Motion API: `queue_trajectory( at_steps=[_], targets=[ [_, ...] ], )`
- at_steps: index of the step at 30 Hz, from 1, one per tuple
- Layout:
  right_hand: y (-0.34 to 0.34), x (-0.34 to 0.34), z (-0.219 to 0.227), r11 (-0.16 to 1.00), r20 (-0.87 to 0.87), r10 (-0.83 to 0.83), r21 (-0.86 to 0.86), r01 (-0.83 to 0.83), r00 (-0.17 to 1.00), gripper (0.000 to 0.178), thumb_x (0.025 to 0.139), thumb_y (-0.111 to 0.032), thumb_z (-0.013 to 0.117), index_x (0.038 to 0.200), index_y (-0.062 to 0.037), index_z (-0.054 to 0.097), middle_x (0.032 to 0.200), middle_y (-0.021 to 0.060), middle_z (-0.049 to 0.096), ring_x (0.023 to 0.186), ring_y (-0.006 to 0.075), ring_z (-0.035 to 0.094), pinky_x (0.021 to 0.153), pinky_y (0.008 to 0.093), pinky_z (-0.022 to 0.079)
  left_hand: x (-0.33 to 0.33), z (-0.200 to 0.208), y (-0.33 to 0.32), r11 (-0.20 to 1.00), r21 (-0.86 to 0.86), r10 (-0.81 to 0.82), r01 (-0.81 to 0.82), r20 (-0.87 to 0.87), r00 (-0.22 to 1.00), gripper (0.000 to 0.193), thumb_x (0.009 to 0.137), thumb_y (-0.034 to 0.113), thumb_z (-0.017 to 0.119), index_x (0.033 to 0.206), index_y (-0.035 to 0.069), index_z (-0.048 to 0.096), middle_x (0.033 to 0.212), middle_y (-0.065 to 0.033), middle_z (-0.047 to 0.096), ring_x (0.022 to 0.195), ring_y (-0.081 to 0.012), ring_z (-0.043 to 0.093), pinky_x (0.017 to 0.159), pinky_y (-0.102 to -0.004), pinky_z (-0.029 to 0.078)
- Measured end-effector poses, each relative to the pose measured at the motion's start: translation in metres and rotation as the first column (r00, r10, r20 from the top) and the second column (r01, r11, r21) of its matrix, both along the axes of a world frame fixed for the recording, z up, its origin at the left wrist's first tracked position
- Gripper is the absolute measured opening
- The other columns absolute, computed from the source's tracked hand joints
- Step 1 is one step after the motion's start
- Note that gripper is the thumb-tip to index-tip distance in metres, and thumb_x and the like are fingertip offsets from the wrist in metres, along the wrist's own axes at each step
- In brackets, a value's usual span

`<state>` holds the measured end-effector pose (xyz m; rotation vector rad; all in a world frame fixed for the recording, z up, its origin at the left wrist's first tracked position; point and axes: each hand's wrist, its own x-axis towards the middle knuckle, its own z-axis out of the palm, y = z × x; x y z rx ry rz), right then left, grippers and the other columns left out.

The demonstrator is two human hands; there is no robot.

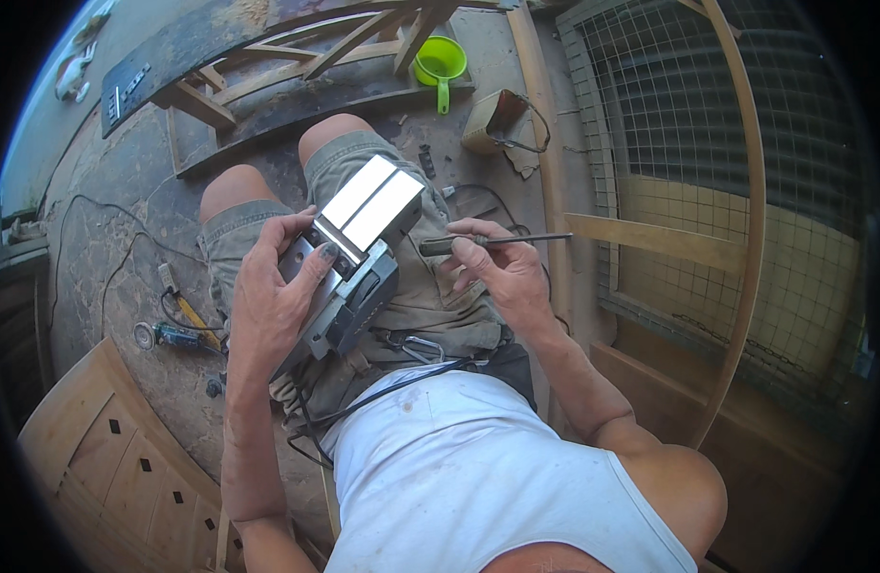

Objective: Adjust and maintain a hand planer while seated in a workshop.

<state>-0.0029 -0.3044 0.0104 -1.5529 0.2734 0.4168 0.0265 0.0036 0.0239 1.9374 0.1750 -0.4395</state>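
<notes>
An electric planer (364,202) lies on my lap with its shiny flat sole facing up. My left hand (279,272) is closed round its near left part, the thumb pressed beside the gap in the sole. My right hand (500,270) holds a screwdriver (442,246) by its dark handle, just right of the planer. The screwdriver's thin shaft points to the right, away from the planer, and its tip touches nothing on the planer. The planer's underside is partly hidden by my left hand and lap.
An angle grinder (168,336) rests on the floor at left among cords. Ahead stand a dark bench (206,57), a green dipper (440,59) and a square can (493,119). A wooden panel (125,449) leans at lower left; a wood-framed mesh (688,172) stands at right.
</notes>
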Motion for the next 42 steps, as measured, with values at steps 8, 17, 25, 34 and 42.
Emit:
queue_trajectory(
  at_steps=[8,17,25,34,42],
  targets=[
    [-0.012,-0.018,-0.001,0.884,0.169,0.316,-0.409,-0.226,0.933,0.025,0.102,-0.02,0.084,0.122,-0.0057,0.08,0.111,0.0097,0.075,0.096,0.0197,0.072,0.08,0.0331,0.056,-0.001,-0.009,0.0,0.988,-0.154,-0.018,0.009,-0.052,0.998,0.045,0.11,0.025,0.076,0.141,-0.005,0.063,0.157,-0.024,0.065,0.146,-0.0276,0.061,0.126,-0.0412,0.041],
    [-0.051,-0.002,-0.031,0.999,-0.013,0.02,-0.029,-0.021,1.0,0.033,0.109,-0.026,0.076,0.133,-0.0035,0.075,0.101,0.0082,0.078,0.09,0.0137,0.071,0.081,0.0322,0.057,-0.001,-0.019,0.007,0.988,-0.145,0.035,-0.05,-0.109,0.993,0.059,0.105,0.036,0.082,0.142,-0.006,0.062,0.158,-0.0228,0.065,0.147,-0.0284,0.059,0.129,-0.0439,0.038],
    [-0.135,0.036,-0.207,0.775,-0.216,-0.041,-0.624,-0.105,0.976,0.043,0.106,-0.039,0.073,0.12,0.001,0.079,0.098,0.0281,0.079,0.1,0.0482,0.077,0.089,0.0539,0.058,0.002,-0.011,0.004,0.996,-0.086,0.025,-0.037,-0.132,0.991,0.062,0.103,0.039,0.084,0.141,-0.005,0.064,0.154,-0.0218,0.067,0.144,-0.0285,0.06,0.127,-0.0444,0.04],
    [-0.135,0.073,-0.269,0.866,-0.063,-0.148,-0.491,0.098,0.987,0.038,0.105,-0.035,0.072,0.115,0.0016,0.08,0.092,0.0238,0.08,0.089,0.0401,0.079,0.085,0.0494,0.059,0.005,-0.006,0.0,0.99,-0.104,0.072,-0.093,-0.186,0.98,0.064,0.102,0.034,0.085,0.145,-0.007,0.059,0.152,-0.0213,0.066,0.142,-0.0265,0.061,0.124,-0.0414,0.041],
    [-0.201,0.19,-0.329,0.519,0.523,-0.493,-0.465,0.717,0.695,0.031,0.109,-0.031,0.07,0.117,-0.0021,0.078,0.097,0.0204,0.082,0.092,0.0404,0.08,0.085,0.0509,0.06,0.007,-0.003,-0.006,0.982,-0.148,0.081,-0.114,-0.215,0.973,0.068,0.103,0.032,0.086,0.149,-0.007,0.055,0.153,-0.0208,0.065,0.141,-0.0255,0.061,0.125,-0.0401,0.04]
  ],
)
